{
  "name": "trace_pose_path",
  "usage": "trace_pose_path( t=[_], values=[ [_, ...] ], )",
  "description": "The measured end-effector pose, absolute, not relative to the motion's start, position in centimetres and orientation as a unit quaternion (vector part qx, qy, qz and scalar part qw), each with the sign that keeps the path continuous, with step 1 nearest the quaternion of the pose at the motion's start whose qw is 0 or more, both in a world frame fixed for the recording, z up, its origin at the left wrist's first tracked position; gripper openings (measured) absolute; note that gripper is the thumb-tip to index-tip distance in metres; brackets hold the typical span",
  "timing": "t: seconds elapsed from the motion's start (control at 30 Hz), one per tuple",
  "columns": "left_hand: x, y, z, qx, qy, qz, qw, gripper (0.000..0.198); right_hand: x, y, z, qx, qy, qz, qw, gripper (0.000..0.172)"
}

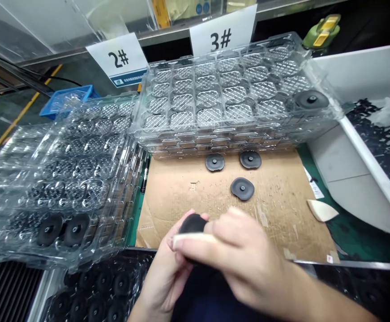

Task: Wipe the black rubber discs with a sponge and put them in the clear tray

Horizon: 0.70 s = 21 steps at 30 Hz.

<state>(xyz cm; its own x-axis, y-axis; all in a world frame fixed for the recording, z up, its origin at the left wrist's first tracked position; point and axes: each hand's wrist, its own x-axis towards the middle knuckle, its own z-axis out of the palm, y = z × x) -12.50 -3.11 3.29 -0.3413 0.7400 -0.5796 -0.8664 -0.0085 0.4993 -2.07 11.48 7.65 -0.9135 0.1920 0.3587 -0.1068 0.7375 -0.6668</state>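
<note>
My left hand [168, 264] is closed around a black disc [193, 223], a rubbery-looking round part, held low above the front edge of the cardboard. Across that disc reaches my right hand [245, 255], its fingers closed and slightly blurred. A pale cream edge [198, 237] shows along the right fingers against the disc; whether it is a separate piece in them I cannot make out. Three similar discs lie on the cardboard beyond my hands: a near one [242, 188], a far left one [214, 162] and a far right one [250, 159].
Clear compartment trays [215, 112] are stacked behind the cardboard sheet [177, 192], with one disc [310, 99] at their right end. More trays [90, 188] stand left, holding two discs in front. A cream wedge [322, 210] lies right, beside a white bin [359, 152] of black bits.
</note>
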Motion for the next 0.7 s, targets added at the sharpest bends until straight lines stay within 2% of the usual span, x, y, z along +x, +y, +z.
trace_pose_path(
  t=[0.07, 0.17, 0.3, 0.37, 0.43, 0.5, 0.6, 0.7],
  values=[
    [-12.3, -3.4, 3.1, -0.084, 0.422, 0.713, 0.553, 0.051, -2.2, 11.5, 7.5, -0.065, -0.918, 0.348, 0.178, 0.037],
    [-12.1, -3.5, 2.9, -0.092, 0.424, 0.723, 0.538, 0.041, -2.2, 11.5, 6.5, -0.045, -0.894, 0.385, 0.225, 0.036],
    [-12.1, -3.3, 2.6, -0.098, 0.428, 0.749, 0.496, 0.048, -2.0, 11.6, 5.7, -0.091, -0.869, 0.454, 0.177, 0.034],
    [-12.1, -3.1, 2.5, -0.101, 0.427, 0.754, 0.488, 0.047, -1.9, 11.4, 5.7, -0.125, -0.854, 0.465, 0.198, 0.035],
    [-12.1, -2.9, 2.4, -0.083, 0.416, 0.753, 0.504, 0.041, -1.9, 11.2, 5.9, -0.093, -0.849, 0.464, 0.235, 0.036],
    [-12.1, -2.9, 2.4, -0.066, 0.412, 0.75, 0.513, 0.037, -2.0, 11.3, 6.1, -0.057, -0.866, 0.449, 0.215, 0.037],
    [-12.2, -3.1, 2.4, -0.072, 0.419, 0.754, 0.501, 0.044, -2.0, 12.0, 5.4, -0.113, -0.886, 0.418, 0.166, 0.032],
    [-12.5, -3.5, 2.4, -0.083, 0.407, 0.762, 0.497, 0.048, -1.3, 12.1, 2.7, -0.177, -0.864, 0.438, 0.172, 0.029]
  ],
)
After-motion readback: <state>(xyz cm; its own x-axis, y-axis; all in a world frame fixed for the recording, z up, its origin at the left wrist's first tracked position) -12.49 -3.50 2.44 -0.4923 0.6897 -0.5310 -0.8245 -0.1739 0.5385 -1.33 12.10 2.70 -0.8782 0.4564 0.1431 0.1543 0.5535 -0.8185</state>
